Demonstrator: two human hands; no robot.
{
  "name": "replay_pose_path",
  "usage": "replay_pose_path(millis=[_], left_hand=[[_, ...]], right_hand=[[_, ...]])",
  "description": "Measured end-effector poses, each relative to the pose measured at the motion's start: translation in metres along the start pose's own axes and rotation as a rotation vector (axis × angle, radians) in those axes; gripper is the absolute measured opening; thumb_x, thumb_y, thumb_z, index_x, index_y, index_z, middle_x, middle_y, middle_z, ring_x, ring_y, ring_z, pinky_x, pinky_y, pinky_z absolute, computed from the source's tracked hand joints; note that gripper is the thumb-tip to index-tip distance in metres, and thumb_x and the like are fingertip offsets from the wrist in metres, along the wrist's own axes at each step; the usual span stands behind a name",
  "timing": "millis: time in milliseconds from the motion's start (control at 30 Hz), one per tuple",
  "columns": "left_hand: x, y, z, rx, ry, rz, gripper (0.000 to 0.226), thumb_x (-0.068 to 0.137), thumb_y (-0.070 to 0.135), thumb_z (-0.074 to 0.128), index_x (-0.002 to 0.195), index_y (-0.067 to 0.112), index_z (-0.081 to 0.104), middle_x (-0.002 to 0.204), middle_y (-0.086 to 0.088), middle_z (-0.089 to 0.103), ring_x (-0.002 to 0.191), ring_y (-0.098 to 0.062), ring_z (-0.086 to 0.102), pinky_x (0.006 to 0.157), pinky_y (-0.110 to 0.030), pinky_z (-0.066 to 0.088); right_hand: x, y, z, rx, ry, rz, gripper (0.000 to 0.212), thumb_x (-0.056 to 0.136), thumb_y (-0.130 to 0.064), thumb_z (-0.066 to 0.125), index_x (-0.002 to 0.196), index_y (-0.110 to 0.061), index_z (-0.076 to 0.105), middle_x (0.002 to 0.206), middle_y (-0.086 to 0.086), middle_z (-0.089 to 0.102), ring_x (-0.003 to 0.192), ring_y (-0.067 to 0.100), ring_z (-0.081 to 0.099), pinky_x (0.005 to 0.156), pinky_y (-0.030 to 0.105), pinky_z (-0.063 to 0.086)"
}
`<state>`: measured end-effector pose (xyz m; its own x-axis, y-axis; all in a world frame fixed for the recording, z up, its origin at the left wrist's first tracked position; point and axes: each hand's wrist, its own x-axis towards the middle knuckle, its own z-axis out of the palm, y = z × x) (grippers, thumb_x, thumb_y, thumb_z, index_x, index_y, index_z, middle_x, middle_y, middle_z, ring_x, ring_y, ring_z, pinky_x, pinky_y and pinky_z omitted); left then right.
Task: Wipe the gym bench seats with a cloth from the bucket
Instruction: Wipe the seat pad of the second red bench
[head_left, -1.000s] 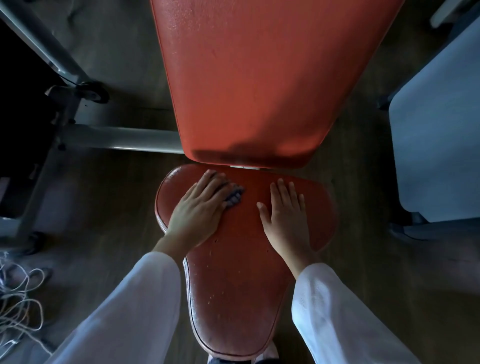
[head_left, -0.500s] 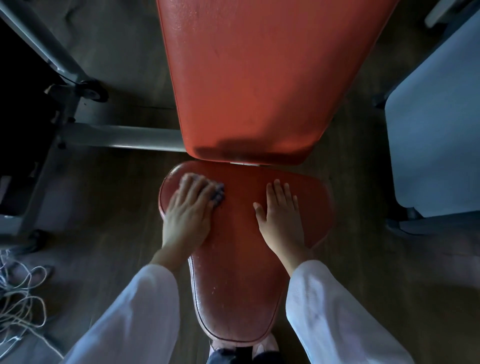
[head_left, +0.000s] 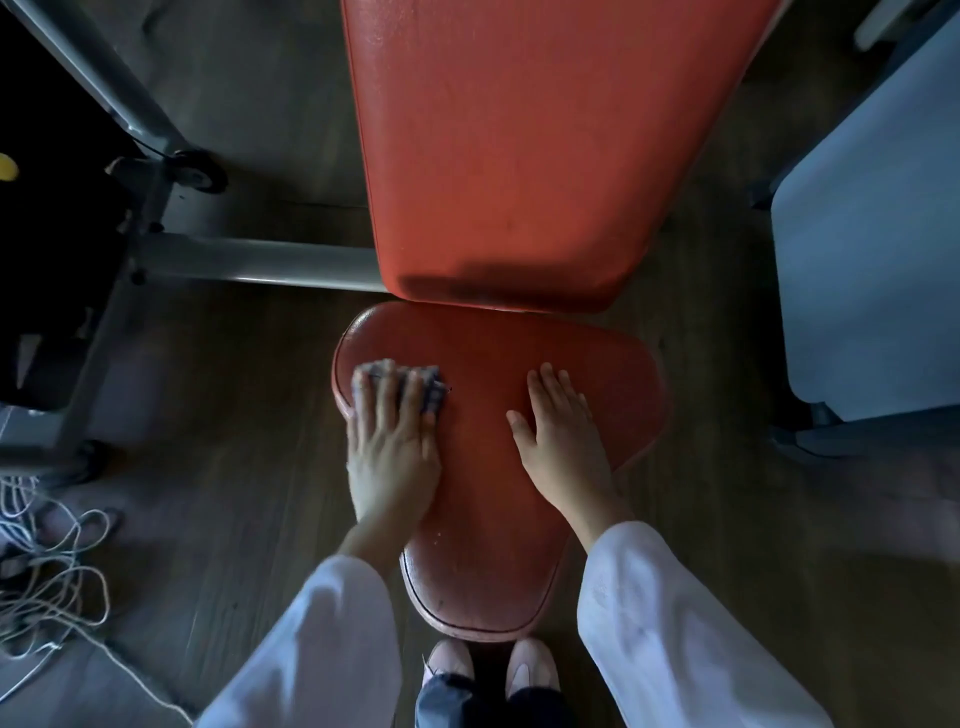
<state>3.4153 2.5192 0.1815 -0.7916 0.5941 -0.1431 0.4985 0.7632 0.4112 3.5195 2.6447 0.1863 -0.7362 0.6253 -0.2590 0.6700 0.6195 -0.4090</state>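
Red vinyl-like upholstery on the seat pad (head_left: 498, 467), faintly pebbled, dull sheen, piped seam round the rim, small pale specks near the front. Same red covering on the back pad (head_left: 524, 145), grained and catching light along its upper left. Checked woven cloth (head_left: 428, 382), soft and rumpled, pressed flat under the left hand (head_left: 392, 452). Painted grey metal frame tube (head_left: 260, 262), smooth, semi-gloss. Dark wood-grain floor (head_left: 234, 519), matt. White sleeves (head_left: 322, 649) of thin, matt fabric. Tangled pale cord (head_left: 47, 587), smooth-looking. Pale, matt, soft-looking shoes (head_left: 447, 670).
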Motion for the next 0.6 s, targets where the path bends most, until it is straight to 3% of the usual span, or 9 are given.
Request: replay_pose_path(millis=[100,200,267,400,600], left_hand=[[-0.022,-0.002,-0.004,-0.01,-0.086,0.233,0.061,0.088,0.044,0.013,0.142,0.026,0.035,0.153,0.005,0.021,0.141,-0.012,-0.002,0.115,-0.032,0.004],[-0.005,-0.025,-0.004,0.005,-0.123,0.302,0.062,0.087,0.046,0.011,0.143,0.026,0.029,0.151,0.009,0.011,0.14,-0.011,-0.005,0.115,-0.033,0.001],[0.013,-0.031,-0.006,0.011,-0.083,0.254,0.056,0.092,0.042,0.016,0.144,0.025,0.026,0.154,0.001,0.017,0.144,-0.02,0.0,0.118,-0.044,0.007],[0.023,-0.018,-0.009,0.004,-0.075,0.02,0.048,0.099,0.029,0.027,0.146,0.024,0.023,0.157,-0.001,0.006,0.144,-0.023,-0.009,0.116,-0.037,-0.004],[-0.033,0.003,-0.004,-0.037,-0.093,0.11,0.069,0.083,0.049,0.005,0.146,0.029,0.022,0.157,0.006,0.008,0.138,-0.007,-0.019,0.112,-0.028,-0.009]], right_hand=[[0.001,0.0,-0.004,0.006,-0.04,0.004,0.055,0.098,-0.034,0.036,0.144,-0.01,0.021,0.155,0.008,0.013,0.143,0.021,0.006,0.114,0.033,0.004],[0.0,-0.001,-0.007,0.007,-0.054,-0.001,0.056,0.097,-0.033,0.038,0.144,-0.009,0.02,0.155,0.009,0.013,0.143,0.021,0.006,0.114,0.033,0.004],[-0.003,-0.001,-0.008,0.003,-0.056,-0.008,0.055,0.098,-0.033,0.037,0.144,-0.009,0.02,0.155,0.009,0.013,0.143,0.021,0.007,0.114,0.033,0.005],[-0.008,0.002,-0.008,0.011,-0.079,-0.037,0.054,0.098,-0.033,0.035,0.145,-0.01,0.02,0.155,0.008,0.012,0.143,0.02,0.006,0.114,0.032,0.004],[-0.006,0.003,-0.016,0.063,-0.148,-0.042,0.052,0.099,-0.028,0.035,0.145,-0.01,0.018,0.156,0.007,0.008,0.143,0.019,0.004,0.114,0.031,0.002]])
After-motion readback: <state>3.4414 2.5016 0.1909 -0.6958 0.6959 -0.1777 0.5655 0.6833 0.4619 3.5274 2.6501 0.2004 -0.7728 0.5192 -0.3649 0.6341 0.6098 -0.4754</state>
